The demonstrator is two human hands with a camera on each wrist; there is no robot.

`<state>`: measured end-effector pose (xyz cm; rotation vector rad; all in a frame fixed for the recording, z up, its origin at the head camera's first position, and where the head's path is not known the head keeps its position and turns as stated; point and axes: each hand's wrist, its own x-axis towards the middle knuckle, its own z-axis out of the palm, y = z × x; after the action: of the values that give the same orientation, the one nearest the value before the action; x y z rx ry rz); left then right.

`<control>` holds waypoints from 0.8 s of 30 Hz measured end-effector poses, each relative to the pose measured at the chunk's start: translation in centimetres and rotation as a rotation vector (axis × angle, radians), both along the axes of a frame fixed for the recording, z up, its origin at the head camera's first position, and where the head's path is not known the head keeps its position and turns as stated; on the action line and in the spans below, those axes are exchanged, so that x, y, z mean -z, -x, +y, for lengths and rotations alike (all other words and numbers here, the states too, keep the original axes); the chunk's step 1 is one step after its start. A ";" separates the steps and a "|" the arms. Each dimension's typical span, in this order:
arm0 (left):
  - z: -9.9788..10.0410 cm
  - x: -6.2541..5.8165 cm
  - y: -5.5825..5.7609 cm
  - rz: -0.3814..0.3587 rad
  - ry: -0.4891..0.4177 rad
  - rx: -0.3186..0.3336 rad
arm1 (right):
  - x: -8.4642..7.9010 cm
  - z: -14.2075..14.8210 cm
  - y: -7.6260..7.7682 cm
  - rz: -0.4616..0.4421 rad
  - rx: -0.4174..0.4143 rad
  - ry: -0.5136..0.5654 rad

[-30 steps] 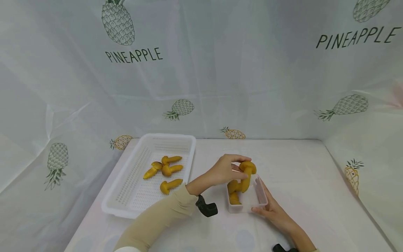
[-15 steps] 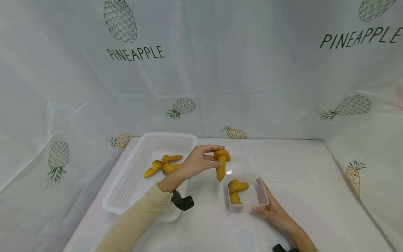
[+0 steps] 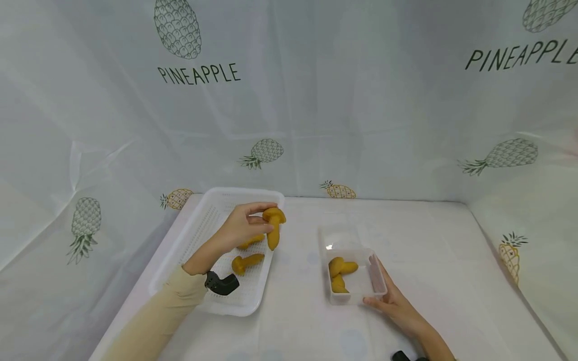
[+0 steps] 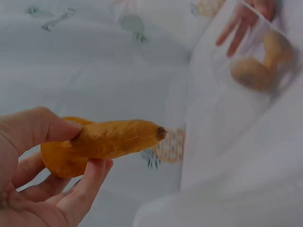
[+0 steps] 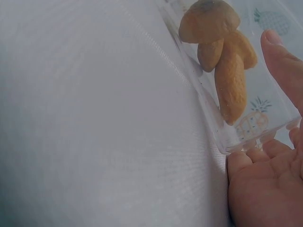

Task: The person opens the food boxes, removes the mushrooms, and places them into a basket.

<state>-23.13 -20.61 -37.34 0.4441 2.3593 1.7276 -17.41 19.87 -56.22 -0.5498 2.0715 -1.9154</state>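
My left hand (image 3: 239, 231) pinches a yellow-brown mushroom (image 3: 273, 231) by its cap, stem hanging down, over the right rim of the white perforated basket (image 3: 258, 296). In the left wrist view, thumb and fingers are around the mushroom (image 4: 118, 139), its stem end pointing right. A mushroom (image 3: 247, 262) lies in the basket, and another (image 3: 251, 242) is partly covered by the hand. My right hand (image 3: 397, 306) grips the right side of a clear plastic box (image 3: 339, 299). Inside it, two mushrooms (image 3: 336, 266) lie against the left wall; the right wrist view shows them (image 5: 231, 87) through the plastic.
A transparent flap (image 3: 340, 235) stands out behind the box. White tabletop (image 3: 298, 291) separates basket and box. Behind the table hangs a pineapple-print sheet (image 3: 307, 125). A black wrist device (image 3: 222, 284) sits on the left wrist, low over the basket.
My left hand has carried the mushroom out from over the box, leftward to the basket's right rim. The right hand and the box have stayed in place.
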 end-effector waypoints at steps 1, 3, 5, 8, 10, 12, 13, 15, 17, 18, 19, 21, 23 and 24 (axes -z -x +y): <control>-0.5 0.1 0.0 0.001 0.009 0.000 | 0.0 0.0 0.0 0.003 -0.002 0.003; -1.5 0.5 -0.1 -0.003 0.013 0.005 | 0.1 0.0 0.0 0.005 -0.005 0.004; -2.4 0.8 0.0 -0.004 0.020 0.007 | 0.1 0.0 0.0 0.007 -0.011 0.005; -3.5 1.4 0.2 0.010 0.035 0.023 | 0.1 0.0 0.0 0.008 -0.009 -0.002; -4.2 1.8 0.3 0.023 0.053 0.041 | 0.1 0.0 0.0 0.012 -0.002 -0.011; -4.8 2.2 0.5 0.026 0.068 0.069 | 0.0 0.0 0.0 0.012 0.008 -0.023; -5.1 2.3 0.5 0.021 0.074 0.084 | 0.0 0.0 0.0 0.012 0.011 -0.026; -5.5 2.7 0.6 0.002 0.084 0.117 | 0.0 -0.1 0.0 0.010 0.012 -0.029; -5.9 3.0 0.7 -0.020 0.086 0.148 | 0.0 -0.1 0.0 0.007 0.010 -0.029; -6.0 3.1 0.7 -0.033 0.087 0.160 | 0.0 -0.1 0.0 0.005 0.009 -0.027; -6.1 3.3 0.7 -0.044 0.086 0.170 | 0.0 -0.1 0.0 0.006 0.008 -0.026; -6.3 3.5 0.9 -0.052 0.088 0.182 | 0.0 0.0 -0.1 0.008 0.006 -0.021; -6.4 3.8 1.1 -0.045 0.105 0.187 | 0.0 0.0 -0.1 0.012 0.007 -0.020; -6.5 3.9 1.2 -0.039 0.117 0.184 | -0.1 0.0 0.0 0.012 0.008 -0.018</control>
<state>-24.31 -27.11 -41.27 0.5826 2.2973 1.4957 -17.37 19.91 -56.16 -0.5510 2.0991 -1.9009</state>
